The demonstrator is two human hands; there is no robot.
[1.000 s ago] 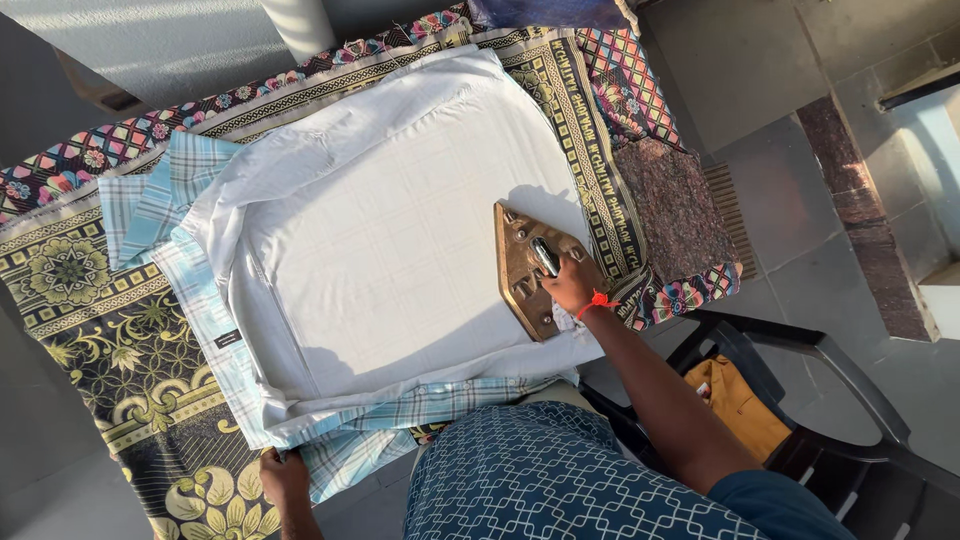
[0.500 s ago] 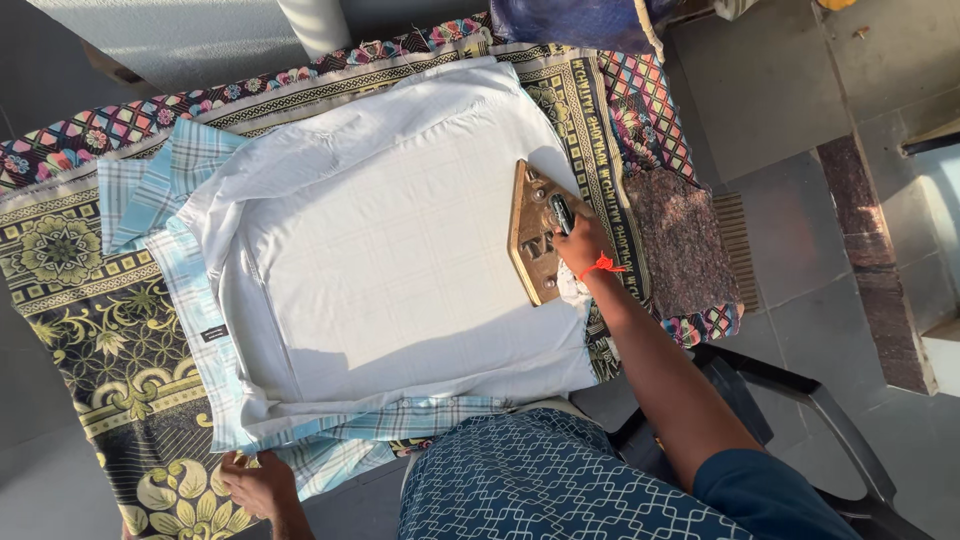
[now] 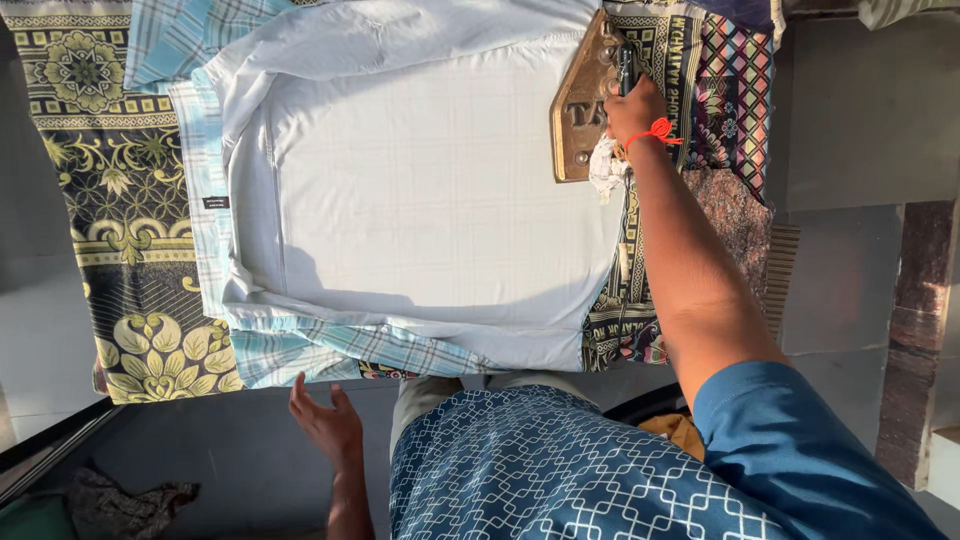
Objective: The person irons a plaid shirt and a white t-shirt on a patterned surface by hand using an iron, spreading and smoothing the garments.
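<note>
Head view, looking straight down. A white short-sleeved shirt (image 3: 420,190) lies spread flat across the centre and upper middle of the frame, on top of a light blue checked cloth (image 3: 300,350) whose edges show at the left and bottom. Both rest on a patterned black, yellow and multicolour padded blanket (image 3: 130,250) that covers the work surface, prob. as a cushioned base for pressing.

Upper right of frame: the person's right hand (image 3: 635,105), with an orange thread tied at the wrist, is closed around the dark handle of a heavy brass-coloured, wedge-shaped flat iron (image 3: 580,110). The iron sits on the shirt's right edge, point toward the frame top. A scrap of white rag (image 3: 606,165) is bunched under the hand, w/ the look of a heat pad.

Bottom left of centre: the left hand (image 3: 325,420) is open, fingers spread, holding nothing, just off the table's near edge below the checked cloth.

Bottom right: the person's blue patterned garment (image 3: 540,470) fills the corner. Grey floor tiles (image 3: 860,110) at right.
</note>
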